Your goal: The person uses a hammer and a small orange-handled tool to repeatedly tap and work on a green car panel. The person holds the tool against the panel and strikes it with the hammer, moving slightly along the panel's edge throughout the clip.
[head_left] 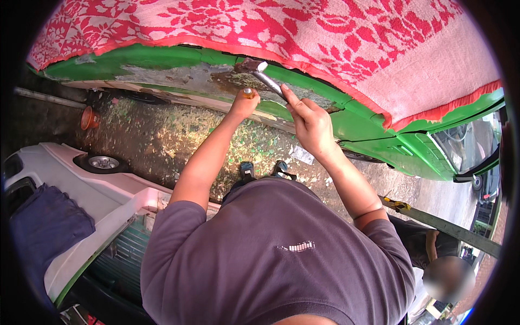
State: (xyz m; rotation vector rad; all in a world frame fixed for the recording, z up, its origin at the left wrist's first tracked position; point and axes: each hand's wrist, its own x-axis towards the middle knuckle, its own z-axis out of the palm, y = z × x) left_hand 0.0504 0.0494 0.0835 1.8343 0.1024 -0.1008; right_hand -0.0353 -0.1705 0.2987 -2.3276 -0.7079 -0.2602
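Observation:
My right hand [313,125] is wrapped round the metal handle of a hammer [269,84], its index finger stretched along the shaft. The hammer's head, brown with a bright face, is up beside the green car body [374,143]. Just below the head, my left hand [244,105] grips an amber-handled tool [248,92] with a metal end cap facing up. Its blade is hidden by my fist and points toward the car's side. Around that spot the panel [200,77] is stripped to grey and brown, with rough, flaking patches.
A red and pink floral towel [238,24] covers the car's top. Paint flakes litter the ground round my shoes [247,169]. On the left stands a light-coloured vehicle [54,157] with dark cloth [49,222] on it. An orange cone-shaped object [89,118] lies beyond. Another person [441,249] is behind at right, near a long beam [444,225].

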